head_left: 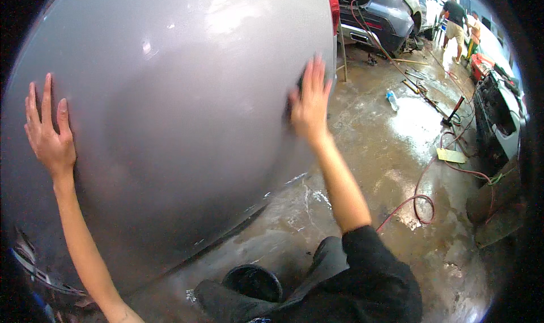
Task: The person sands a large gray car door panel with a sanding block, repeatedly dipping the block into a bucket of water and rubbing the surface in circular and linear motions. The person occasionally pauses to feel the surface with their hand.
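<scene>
Fingers of left hand spread, thumb out, lying against grey car panel. Right hand at panel's right side, motion-blurred; fingers straight, mostly close together. Dark patch at its thumb side, pad or shadow, cannot tell. Panel fills left and centre: curved, silvery grey, hazy sheen, bright reflections up top, darker toward lower edge. Red tail light at upper right edge. Black round tub below panel, between knees. Wet floor to the right holds clear bottle, bluish label, print too small to read; also hammer, pale yellow sheet, looped red hose. Farther off: dark-grey car rear, upper right; two people beyond it.
</scene>
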A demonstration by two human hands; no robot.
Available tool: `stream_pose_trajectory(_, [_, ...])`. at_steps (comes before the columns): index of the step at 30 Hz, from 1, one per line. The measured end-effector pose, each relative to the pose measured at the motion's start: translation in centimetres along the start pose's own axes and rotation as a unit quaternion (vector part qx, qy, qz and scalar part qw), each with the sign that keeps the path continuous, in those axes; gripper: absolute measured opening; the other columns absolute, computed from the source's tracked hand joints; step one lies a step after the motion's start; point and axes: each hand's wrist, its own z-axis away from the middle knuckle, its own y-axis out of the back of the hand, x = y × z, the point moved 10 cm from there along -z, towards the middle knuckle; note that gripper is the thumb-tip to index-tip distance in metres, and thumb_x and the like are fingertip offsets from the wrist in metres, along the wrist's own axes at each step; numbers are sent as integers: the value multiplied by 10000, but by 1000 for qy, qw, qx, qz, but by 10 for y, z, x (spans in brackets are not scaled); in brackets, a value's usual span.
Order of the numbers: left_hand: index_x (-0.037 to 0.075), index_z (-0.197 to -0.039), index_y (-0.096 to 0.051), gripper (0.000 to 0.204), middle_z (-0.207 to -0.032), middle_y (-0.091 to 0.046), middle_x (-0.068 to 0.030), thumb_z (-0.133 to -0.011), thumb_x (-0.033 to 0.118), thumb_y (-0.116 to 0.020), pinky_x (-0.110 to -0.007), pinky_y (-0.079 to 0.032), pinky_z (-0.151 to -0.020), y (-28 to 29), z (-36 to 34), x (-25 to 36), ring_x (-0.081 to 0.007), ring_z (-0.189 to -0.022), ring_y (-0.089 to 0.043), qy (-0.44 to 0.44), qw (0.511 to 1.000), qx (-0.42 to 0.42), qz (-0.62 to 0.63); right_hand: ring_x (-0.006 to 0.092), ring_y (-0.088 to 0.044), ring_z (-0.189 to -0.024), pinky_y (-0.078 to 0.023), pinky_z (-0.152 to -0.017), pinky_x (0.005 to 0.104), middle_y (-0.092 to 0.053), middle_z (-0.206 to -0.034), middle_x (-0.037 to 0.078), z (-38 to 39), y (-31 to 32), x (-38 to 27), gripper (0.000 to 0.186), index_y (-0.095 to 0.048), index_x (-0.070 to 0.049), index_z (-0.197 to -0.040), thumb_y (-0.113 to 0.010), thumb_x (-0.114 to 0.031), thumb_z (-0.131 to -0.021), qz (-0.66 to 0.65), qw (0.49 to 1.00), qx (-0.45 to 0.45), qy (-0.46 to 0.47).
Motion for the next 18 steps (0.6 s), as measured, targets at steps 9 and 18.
stream_pose_trajectory(9, [362,-1475,-424,468,-1552,-377,-34,-1015,450,-441,-510,-293,-1129,-5,-2,10,-269,-1419,-361,19,999,-1,33,332,-170,-1492,-137,-1138,657,-190,-1612,160,-182,38,35,630,-217,-87,-1547,-300,-457,-1044,59,998,32,20])
stream_pose_trajectory(18, [389,-1464,-428,476,-1574,-340,19,-998,485,-449,-569,-241,-1153,0,0,14,-280,-1443,-321,51,998,8,43,328,-176,-1494,-202,-1077,721,-181,-1619,148,-190,23,43,619,-203,-106,-1557,-424,-320,-1020,116,978,100,138])
